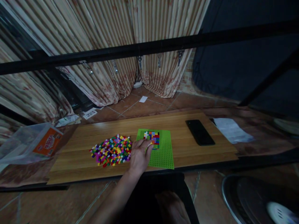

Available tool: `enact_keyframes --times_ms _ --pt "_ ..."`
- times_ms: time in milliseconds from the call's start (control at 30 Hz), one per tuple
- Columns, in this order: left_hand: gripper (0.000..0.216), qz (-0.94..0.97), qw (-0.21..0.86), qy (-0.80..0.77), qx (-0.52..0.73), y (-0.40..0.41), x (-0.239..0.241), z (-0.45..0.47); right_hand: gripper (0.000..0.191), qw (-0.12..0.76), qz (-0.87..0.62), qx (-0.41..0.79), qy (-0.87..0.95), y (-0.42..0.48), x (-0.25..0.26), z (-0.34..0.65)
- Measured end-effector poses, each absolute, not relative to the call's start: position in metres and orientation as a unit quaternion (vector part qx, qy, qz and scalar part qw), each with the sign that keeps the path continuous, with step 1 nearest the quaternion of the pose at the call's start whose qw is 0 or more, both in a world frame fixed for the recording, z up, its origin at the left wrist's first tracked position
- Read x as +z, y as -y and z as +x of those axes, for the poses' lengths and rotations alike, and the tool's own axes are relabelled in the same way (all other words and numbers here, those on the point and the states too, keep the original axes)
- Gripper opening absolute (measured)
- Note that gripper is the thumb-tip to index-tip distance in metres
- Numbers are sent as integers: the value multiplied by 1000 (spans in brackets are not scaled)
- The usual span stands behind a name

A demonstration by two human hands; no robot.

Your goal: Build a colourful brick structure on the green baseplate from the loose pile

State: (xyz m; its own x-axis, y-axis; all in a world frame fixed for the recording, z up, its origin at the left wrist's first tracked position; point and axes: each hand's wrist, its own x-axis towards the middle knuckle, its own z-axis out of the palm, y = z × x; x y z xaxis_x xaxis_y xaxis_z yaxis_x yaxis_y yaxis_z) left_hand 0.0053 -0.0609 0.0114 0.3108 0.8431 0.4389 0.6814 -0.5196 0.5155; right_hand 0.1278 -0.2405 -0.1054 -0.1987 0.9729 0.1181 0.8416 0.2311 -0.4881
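My left hand [139, 155] reaches over the left part of a green studded baseplate [164, 155]. Its thumb and index finger come together on a small yellow toy brick [151, 143], just above a patch of multicoloured toy bricks [156, 140] fixed on the plate. The hand and fingers hide part of that patch and the plate's left edge. To the left of this hand lies a wide pile of loose toy bricks [114, 151] in many colours. Low in the view, my right hand [174, 207] is over my dark-clothed lap; its fingers are dim and blurred.
The wooden board [182, 155] carries the bricks, the plate and a black phone [200, 132] to the right. A clear plastic container [25, 143] with an orange label stands at the left. White paper [231, 129] lies at the right. A dark bar [163, 43] crosses beyond the board.
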Motion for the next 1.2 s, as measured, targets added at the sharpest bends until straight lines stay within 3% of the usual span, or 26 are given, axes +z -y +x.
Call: enact_keyframes --times_ms 200,700,1033,1200 --pt "24 839 34 -452 302 47 4 15 29 201 -586 153 770 239 -103 130" --pt "27 851 9 -454 265 43 -6 18 26 207 -586 142 771 239 -103 131" --pt "28 774 125 -501 365 47 -5 31 27 219 -595 147 759 239 -101 132" --pt "15 755 145 -489 412 48 -11 36 33 232 -592 123 762 241 -108 130"
